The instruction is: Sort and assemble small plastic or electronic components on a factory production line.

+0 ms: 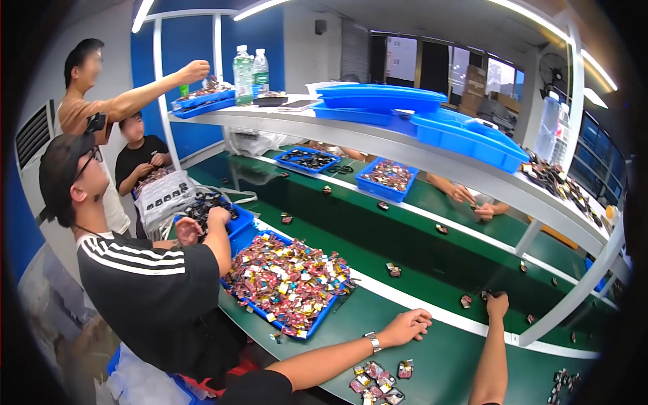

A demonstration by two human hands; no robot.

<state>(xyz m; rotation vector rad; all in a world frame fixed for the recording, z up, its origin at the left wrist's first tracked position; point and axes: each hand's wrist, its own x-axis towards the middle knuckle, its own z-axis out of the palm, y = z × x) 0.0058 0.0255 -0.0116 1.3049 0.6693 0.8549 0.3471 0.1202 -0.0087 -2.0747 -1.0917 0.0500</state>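
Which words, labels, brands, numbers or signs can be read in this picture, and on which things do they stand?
None can be read with certainty.
Two plastic bottles at the shelf's left part: labels too small and blurred.
Heaped components in the blue tray: any print too small.
Loose components near the left hand: likewise too small.

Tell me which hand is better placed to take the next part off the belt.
Probably the right hand: it is past the white rail, over the belt, fingers at a small dark part. The left hand is on the near side, by the loose pile.
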